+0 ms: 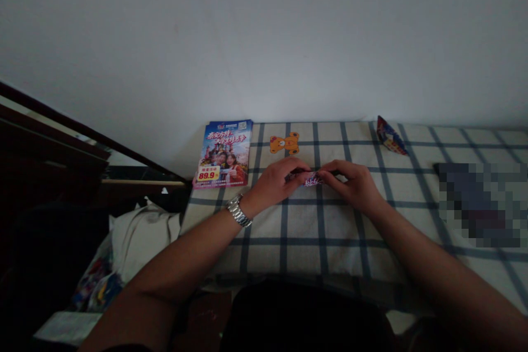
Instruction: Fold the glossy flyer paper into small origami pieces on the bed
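Between my hands, over the middle of the checked cloth, is a small folded flyer (312, 179) with purple, pink and white print. My left hand (281, 176), with a silver watch on its wrist, pinches the flyer's left end between thumb and fingers. At the other end, the thumb and fingertips of my right hand (347, 177) are closed on it. Fingers cover much of the paper, so its full shape is hidden. Left of my left hand lies a stack of printed flyers (225, 154) in blue and pink, marked 89.9.
A checked tablecloth (264, 256) covers the table, with an orange bear picture (284, 143) behind my hands. A folded colourful paper (390, 136) stands at the back right. A dark, pixelated object (474, 198) lies far right. White bags (142, 234) sit below left; a wall rises behind.
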Demonstrator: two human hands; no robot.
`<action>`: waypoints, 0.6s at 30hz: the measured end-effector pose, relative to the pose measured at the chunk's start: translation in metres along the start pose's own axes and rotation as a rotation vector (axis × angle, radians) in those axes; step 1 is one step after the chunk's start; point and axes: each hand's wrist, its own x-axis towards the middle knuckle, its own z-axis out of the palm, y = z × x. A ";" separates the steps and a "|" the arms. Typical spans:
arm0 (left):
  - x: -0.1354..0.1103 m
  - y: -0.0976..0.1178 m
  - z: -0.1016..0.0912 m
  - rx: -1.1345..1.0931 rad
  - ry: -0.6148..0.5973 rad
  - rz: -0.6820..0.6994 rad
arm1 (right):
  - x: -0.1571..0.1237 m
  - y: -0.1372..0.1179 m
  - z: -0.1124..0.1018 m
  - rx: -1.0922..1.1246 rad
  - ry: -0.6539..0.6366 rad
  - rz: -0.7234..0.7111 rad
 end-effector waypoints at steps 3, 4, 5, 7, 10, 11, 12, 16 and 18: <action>0.001 -0.003 -0.002 0.006 0.042 -0.023 | 0.000 0.001 -0.003 -0.008 0.062 0.017; 0.001 -0.004 -0.002 0.010 0.054 -0.026 | 0.001 0.001 -0.003 -0.011 0.070 0.020; 0.001 -0.005 -0.001 0.014 0.060 -0.024 | 0.001 0.001 -0.004 -0.013 0.074 0.024; 0.000 -0.006 -0.001 0.022 0.068 -0.028 | 0.001 0.001 -0.003 -0.015 0.075 0.033; 0.000 -0.006 -0.001 0.026 0.071 -0.036 | 0.000 0.001 -0.002 -0.008 0.086 0.048; 0.001 -0.006 -0.001 0.025 0.069 -0.039 | 0.000 0.001 -0.001 -0.007 0.086 0.051; 0.001 -0.005 -0.002 0.024 0.065 -0.041 | 0.000 0.001 -0.001 -0.008 0.084 0.050; 0.002 -0.003 -0.003 0.022 0.061 -0.020 | -0.001 0.002 -0.001 -0.005 0.066 0.032; 0.002 -0.003 -0.003 0.016 0.064 -0.007 | 0.000 0.003 -0.001 0.002 0.066 0.027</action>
